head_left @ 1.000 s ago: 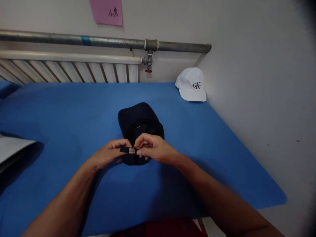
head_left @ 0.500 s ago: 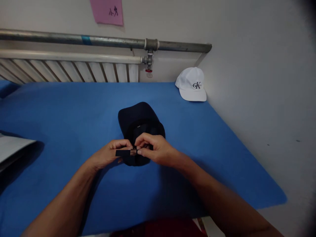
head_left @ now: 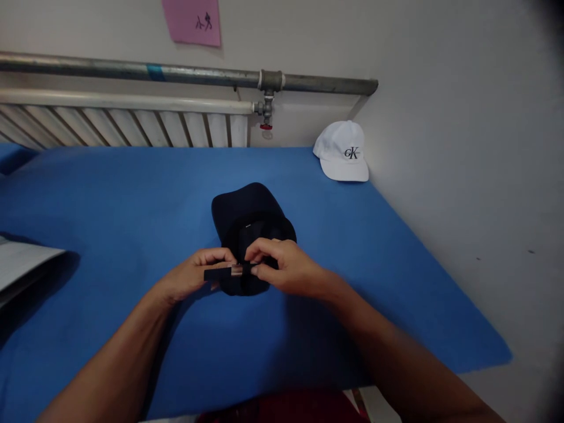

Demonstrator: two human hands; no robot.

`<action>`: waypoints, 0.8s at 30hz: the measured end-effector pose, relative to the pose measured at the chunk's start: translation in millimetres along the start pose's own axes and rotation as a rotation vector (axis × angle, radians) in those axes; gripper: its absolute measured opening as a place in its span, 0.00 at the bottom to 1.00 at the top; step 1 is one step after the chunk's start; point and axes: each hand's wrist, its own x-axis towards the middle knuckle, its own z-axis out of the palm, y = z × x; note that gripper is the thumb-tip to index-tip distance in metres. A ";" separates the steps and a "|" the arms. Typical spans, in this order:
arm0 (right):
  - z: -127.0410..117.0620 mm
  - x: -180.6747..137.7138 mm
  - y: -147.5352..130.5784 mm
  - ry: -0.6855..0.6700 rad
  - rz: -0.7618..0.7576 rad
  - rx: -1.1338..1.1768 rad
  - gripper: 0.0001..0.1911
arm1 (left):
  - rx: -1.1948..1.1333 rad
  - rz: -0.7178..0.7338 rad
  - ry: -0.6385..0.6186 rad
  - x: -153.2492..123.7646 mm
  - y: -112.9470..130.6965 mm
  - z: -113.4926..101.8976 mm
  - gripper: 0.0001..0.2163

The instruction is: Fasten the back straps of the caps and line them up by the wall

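Note:
A dark navy baseball cap (head_left: 249,202) lies upturned on the blue-covered surface (head_left: 145,200), its brim pointing away from me and its inside showing. At its near edge runs the cap's adjustment strap (head_left: 217,274), dark, with a small metallic buckle (head_left: 237,269). My left hand (head_left: 191,273) is closed on the strap just left of the buckle. With thumb and forefinger, my right hand (head_left: 282,264) pinches the strap to the right of the buckle. Part of the cap's inside is hidden behind my right hand.
In the far right corner, against the wall, sits a white cap (head_left: 343,153) with dark lettering. A white flat object (head_left: 26,264) lies at the left edge. Behind the surface are a radiator (head_left: 132,126) and a metal pipe (head_left: 207,75) with a red-handled valve (head_left: 266,126).
My right hand has shifted slightly right, and more of the dark strap shows between it and the buckle. My left hand stays nearly where it was.

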 end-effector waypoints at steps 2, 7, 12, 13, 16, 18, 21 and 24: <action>-1.6 -0.8 0.8 0.000 0.018 0.053 0.07 | -0.009 0.012 0.012 -0.7 0.9 0.3 0.11; 0.1 -1.1 4.3 -0.015 0.046 0.176 0.05 | -0.018 0.049 0.001 0.8 0.6 0.6 0.08; 2.6 -0.4 1.0 -0.018 0.051 0.198 0.04 | 0.005 0.028 -0.008 0.9 1.7 1.5 0.09; 2.6 -0.5 -0.4 -0.023 0.052 0.209 0.04 | 0.003 0.026 -0.012 0.6 2.2 1.7 0.09; 3.1 -0.9 -1.8 -0.037 0.063 0.257 0.05 | -0.017 0.032 -0.041 0.0 2.1 0.7 0.10; 3.6 -0.7 1.2 -0.044 0.094 0.299 0.06 | -0.052 0.040 -0.069 -0.1 0.5 -1.5 0.09; 3.8 0.8 9.7 -0.031 0.176 0.410 0.07 | -0.164 0.067 -0.082 0.3 -2.4 -4.7 0.11; 2.5 2.3 14.9 -0.019 0.222 0.514 0.06 | -0.271 0.094 -0.073 1.5 -3.6 -5.7 0.15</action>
